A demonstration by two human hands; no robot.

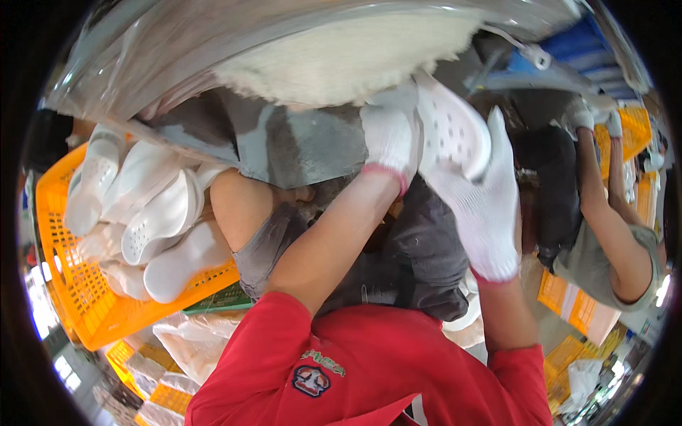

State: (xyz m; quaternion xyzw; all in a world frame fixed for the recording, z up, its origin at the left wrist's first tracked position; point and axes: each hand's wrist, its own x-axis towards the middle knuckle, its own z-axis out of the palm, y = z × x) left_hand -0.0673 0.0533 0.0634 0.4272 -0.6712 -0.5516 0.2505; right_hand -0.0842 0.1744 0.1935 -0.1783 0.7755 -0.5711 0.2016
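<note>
Both gloved hands hold one white perforated clog [451, 128]: left hand [389, 135] clasps its nine-o'clock edge, right hand [486, 206] cups its underside; both grips closed. Orange basket [78, 284] at eight o'clock.

Left hand [389, 135] fingers hidden behind white perforated clog [449, 128], plastic-wrapped fleece bundle [341, 53] cut off at top edge, co-worker's gloved hands [593, 117] too small to read

Both gloved arms raised, left hand [389, 135] and right hand [483, 206] fingers curled in grip.
</note>
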